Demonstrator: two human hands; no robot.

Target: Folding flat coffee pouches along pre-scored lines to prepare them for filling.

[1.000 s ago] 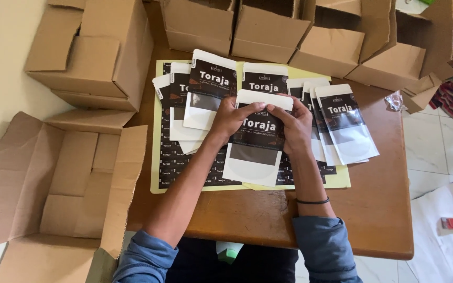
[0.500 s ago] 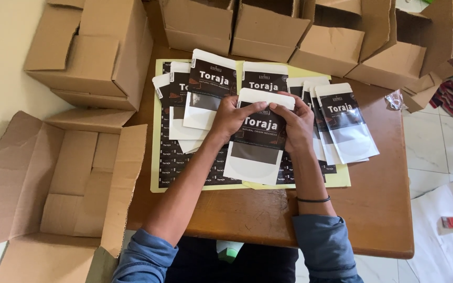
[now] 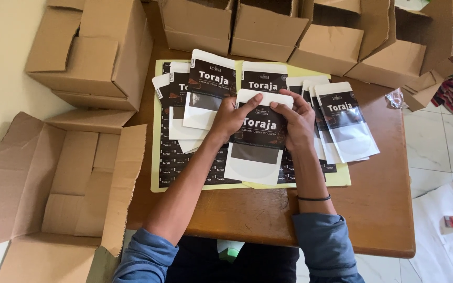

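Both hands (image 3: 266,118) pressing pouch (image 3: 258,141) top edge, boxes (image 3: 100,57) crowding table (image 3: 384,209)

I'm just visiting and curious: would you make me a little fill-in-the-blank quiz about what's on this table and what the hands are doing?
1. Both the left hand and the right hand press on the dark label of a ____ pouch.
2. The pouches lie on a yellow sheet spread over a ____ table.
3. Open ____ boxes ring the table.
4. A thin black band circles the ____ wrist.

Missing words: white; wooden; cardboard; right
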